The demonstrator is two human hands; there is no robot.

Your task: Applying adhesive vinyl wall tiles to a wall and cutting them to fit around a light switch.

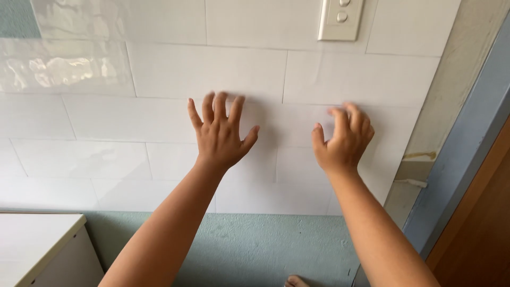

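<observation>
Pressing a white tile-pattern sheet [297, 127] flat, the left hand [220, 135] is spread open; the right hand [345, 141], fingers curled, grips nothing. Uneven pressure could probably trap bubbles or skew seams.

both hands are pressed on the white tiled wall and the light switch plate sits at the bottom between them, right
Not quite. The switch plate is not at the bottom between the hands: the head view shows it at the top of the wall, above and between them, nearer the right hand. The rest holds: the left hand lies spread flat on the white tiled wall, the right with fingers curled against it.
</observation>
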